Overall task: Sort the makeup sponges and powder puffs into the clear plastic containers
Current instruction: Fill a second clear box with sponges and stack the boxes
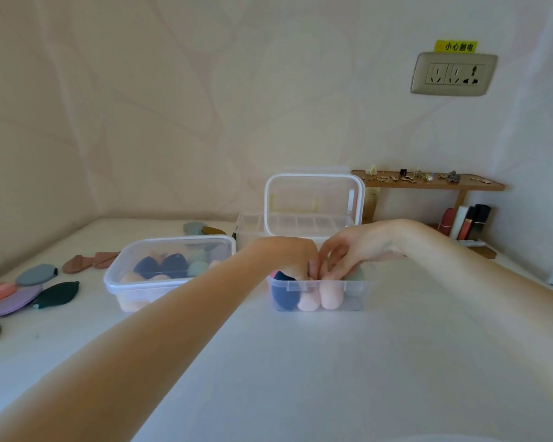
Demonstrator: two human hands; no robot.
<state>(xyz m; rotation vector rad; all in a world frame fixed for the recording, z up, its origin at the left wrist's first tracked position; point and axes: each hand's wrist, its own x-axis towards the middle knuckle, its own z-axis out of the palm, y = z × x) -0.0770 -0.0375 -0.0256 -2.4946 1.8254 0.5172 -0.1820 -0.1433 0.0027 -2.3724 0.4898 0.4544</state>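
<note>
Both hands, left hand (288, 256) and right hand (348, 250), are dipping curled fingers into the open container (320, 287); whatever they're pinching is hidden.

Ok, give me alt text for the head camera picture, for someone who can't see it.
Both hands, left hand and right hand, reach into a small clear box of pink and navy sponges on a white table. A lidded box of sponges sits left; flat puffs lie further left.
</note>
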